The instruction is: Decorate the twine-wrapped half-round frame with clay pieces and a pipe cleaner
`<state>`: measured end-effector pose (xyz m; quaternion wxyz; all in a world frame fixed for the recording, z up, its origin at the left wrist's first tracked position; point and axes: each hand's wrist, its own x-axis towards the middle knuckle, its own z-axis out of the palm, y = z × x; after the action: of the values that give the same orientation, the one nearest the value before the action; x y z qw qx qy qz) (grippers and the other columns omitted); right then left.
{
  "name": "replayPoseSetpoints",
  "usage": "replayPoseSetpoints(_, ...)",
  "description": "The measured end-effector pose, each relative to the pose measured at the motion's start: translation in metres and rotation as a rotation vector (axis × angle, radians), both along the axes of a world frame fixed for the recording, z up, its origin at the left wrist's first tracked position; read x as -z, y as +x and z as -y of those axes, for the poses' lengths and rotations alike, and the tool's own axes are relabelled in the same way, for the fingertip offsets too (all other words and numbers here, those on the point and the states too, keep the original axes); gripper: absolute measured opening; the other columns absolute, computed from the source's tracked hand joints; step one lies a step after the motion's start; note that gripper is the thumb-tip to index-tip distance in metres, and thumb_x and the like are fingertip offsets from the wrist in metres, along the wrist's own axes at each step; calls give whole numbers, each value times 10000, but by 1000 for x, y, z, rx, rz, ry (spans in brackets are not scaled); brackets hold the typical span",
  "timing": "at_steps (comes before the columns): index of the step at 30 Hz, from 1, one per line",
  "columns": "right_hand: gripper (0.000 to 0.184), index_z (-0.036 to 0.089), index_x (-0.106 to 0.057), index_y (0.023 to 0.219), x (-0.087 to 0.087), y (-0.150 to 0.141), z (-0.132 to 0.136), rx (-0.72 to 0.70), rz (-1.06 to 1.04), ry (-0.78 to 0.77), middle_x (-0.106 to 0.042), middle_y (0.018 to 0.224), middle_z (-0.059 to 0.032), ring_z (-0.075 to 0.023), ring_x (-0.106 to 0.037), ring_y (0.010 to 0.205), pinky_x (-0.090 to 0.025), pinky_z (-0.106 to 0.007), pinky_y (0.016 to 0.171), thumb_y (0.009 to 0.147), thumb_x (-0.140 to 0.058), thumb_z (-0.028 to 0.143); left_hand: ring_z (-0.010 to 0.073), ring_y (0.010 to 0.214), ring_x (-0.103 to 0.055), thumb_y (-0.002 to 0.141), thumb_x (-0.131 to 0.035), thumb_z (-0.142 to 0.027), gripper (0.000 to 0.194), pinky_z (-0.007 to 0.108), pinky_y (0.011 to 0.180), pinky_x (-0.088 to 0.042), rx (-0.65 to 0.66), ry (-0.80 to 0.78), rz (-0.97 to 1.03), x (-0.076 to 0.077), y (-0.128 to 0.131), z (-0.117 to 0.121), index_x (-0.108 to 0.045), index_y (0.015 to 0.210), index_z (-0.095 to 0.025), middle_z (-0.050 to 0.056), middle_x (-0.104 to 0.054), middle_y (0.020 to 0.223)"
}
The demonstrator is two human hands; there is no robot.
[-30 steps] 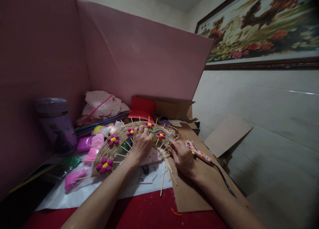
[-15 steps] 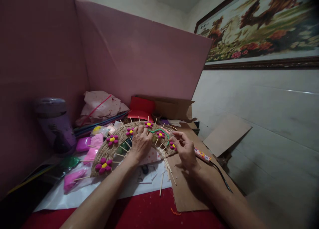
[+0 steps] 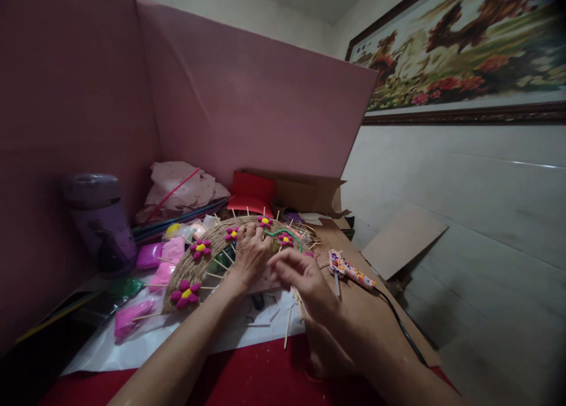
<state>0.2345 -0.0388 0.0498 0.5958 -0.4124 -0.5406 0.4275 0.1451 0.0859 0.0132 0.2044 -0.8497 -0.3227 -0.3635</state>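
Observation:
A half-ring woven from twine (image 3: 216, 241) on thin sticks lies across the work surface, with magenta and yellow flowers (image 3: 184, 294) on it. A thin green strand (image 3: 283, 231) curves over its right part, beside the flowers. My left hand (image 3: 252, 253) grips the top of the half-ring, fingers curled over its band. To its right, my right hand (image 3: 305, 279) hovers by the inner edge, fingers drawn together; whatever is between the fingertips, if anything, is too small to make out. It covers the half-ring's right end.
A flower-patterned glue gun (image 3: 354, 271) with a black cord rests on cardboard (image 3: 375, 312) at right. Pink clay packets (image 3: 132, 320) lie at left, near a purple container (image 3: 101, 223). A red box (image 3: 253, 188) stands behind. Loose sticks (image 3: 288, 326) lie in front.
My right hand has moved left and toward me, away from the green strand's end, uncovering the glue gun. My left hand stays on the half-ring.

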Motion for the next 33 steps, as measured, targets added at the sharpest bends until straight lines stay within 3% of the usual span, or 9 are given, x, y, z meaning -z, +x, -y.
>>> replayPoseSetpoints(3, 171, 192, -653, 829, -5, -29, 21, -311, 160, -86, -604, 669, 18, -103, -523, 600, -423, -247, 595, 769, -658, 353, 305, 971, -465, 832, -532, -223, 185, 467, 859, -307, -14, 13, 7, 1, 1, -2, -668, 713, -185, 124, -621, 854)
replayPoseSetpoints(5, 176, 197, -637, 793, -8, -40, 30, -343, 288, -81, -586, 667, 35, -92, -479, 579, -395, -233, 564, 718, -712, 338, 304, 972, -463, 835, -526, -221, 190, 467, 853, -309, -14, 19, 14, 3, 2, -3, -672, 718, -186, 125, -621, 865)
replayPoseSetpoints(10, 229, 182, -556, 649, -2, -36, 15, -63, 428, 51, -522, 616, 48, -95, -447, 584, -371, -226, 556, 682, -752, 295, 297, 973, -465, 832, -539, -232, 193, 473, 853, -305, -35, 41, 12, 5, 3, -7, -676, 698, -201, 116, -620, 843)
replayPoseSetpoints(16, 150, 178, -591, 605, 22, 0, -22, 205, 502, 57, -565, 581, 41, -96, -459, 545, -354, -231, 547, 653, -734, 174, 303, 966, -458, 820, -549, -233, 164, 462, 834, -325, -27, 7, -10, 2, 0, -3, -670, 717, -192, 127, -614, 852)
replayPoseSetpoints(23, 179, 159, -584, 560, 39, 44, -47, 307, 205, -4, -527, 538, 48, -93, -437, 520, -334, -225, 513, 619, -733, 238, 309, 967, -470, 823, -557, -237, 148, 454, 841, -325, 3, -9, -1, 0, -1, 0, -663, 737, -179, 125, -613, 856)
replayPoseSetpoints(33, 320, 140, -622, 665, 59, 52, -49, 310, -7, -43, -580, 566, 3, -81, -430, 468, -296, -200, 435, 710, -676, 452, 306, 957, -485, 838, -547, -245, 151, 453, 849, -313, 1, 10, 11, 0, -1, 1, -650, 744, -186, 104, -620, 855)
